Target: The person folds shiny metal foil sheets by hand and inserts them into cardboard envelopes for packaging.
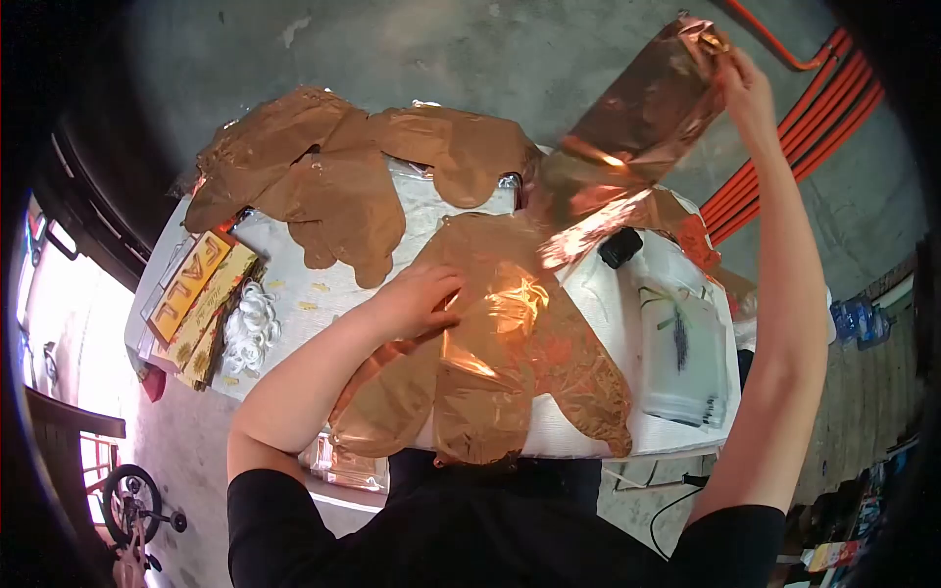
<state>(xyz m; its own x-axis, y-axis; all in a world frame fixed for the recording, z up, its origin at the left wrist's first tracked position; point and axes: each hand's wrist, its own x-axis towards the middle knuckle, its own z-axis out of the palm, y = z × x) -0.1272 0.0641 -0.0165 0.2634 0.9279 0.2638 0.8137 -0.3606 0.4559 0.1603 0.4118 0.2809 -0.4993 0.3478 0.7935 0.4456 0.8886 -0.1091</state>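
A flat copper-coloured foil balloon (485,392), lobed like a leaf, lies across the near middle of the table. My left hand (421,299) rests on its left upper part, fingers apart and slightly bent against the foil. Up at the right, my right hand (747,90) is closed on the end of a raised, shiny foil section (627,113). This section slopes down to the flat balloon and seems to be part of it; the join is hard to make out. More flat copper foil balloons (338,181) lie along the far edge, partly overhanging it.
On the left sit yellow printed packets (201,294) and a pile of white ribbon rolls (252,328). To the right are a stack of clear plastic bags (683,358) and a small black object (619,248). Orange pipes (804,137) run beyond the white table (426,196).
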